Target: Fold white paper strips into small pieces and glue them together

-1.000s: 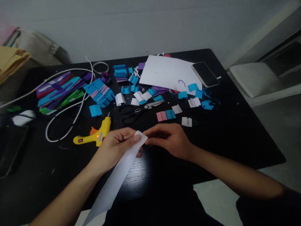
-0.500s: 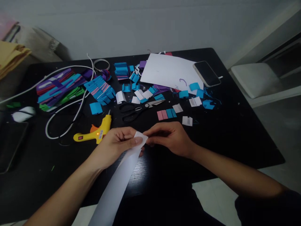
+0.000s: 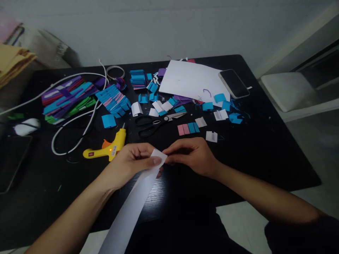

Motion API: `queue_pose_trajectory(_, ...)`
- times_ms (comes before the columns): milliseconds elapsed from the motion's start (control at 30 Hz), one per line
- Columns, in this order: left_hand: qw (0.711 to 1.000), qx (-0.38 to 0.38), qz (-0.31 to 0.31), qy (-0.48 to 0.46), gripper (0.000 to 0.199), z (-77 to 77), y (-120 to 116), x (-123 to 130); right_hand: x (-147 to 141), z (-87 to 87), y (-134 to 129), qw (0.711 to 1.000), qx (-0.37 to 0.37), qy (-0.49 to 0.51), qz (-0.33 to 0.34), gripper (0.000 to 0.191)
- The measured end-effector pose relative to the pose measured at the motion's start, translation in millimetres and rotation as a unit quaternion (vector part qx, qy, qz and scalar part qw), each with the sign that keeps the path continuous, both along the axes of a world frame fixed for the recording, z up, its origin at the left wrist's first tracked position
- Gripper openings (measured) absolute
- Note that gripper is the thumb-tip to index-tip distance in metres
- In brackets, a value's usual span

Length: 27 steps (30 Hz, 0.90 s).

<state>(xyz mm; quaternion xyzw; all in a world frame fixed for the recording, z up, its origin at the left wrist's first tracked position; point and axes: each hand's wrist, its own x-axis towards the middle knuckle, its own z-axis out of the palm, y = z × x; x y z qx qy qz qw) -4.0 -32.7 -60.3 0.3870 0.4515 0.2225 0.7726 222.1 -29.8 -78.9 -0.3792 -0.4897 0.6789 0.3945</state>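
A long white paper strip runs from my hands down toward the bottom edge of the view. My left hand grips it near its upper end, thumb pressed on top and fingers beneath. My right hand pinches the corner of that same end between thumb and fingertips. Beyond my left hand lies a yellow glue gun, its small light glowing orange. Black-handled scissors rest on the table past my hands, beside small folded pieces of white, blue and pink paper.
Bundled coloured paper strips and a looped white cable occupy the left of the black table. A white sheet and a phone lie at the back right. A white mouse sits at far left.
Both hands stay almost still on the strip's end; my left thumb has shifted very slightly. The whole view has moved a little.
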Motion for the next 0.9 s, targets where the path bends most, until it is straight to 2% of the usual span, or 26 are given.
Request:
queue_pose_trajectory(233,1.000,0.017,-0.002,-0.002,0.023,-2.4,-2.3,3.4,-0.6,-0.8,-1.2,1.000,0.008,0.015,0.012,0.019)
queue_pose_trajectory(633,1.000,0.002,-0.003,0.010,0.020,4.7,-0.2,6.4,-0.9,1.2,-1.6,1.000,-0.016,0.002,0.018,0.020)
queue_pose_trajectory(900,0.998,0.028,0.006,0.052,0.020,6.2,-0.9,6.6,-1.0,-0.8,-1.7,0.999,-0.042,-0.007,0.013,0.024)
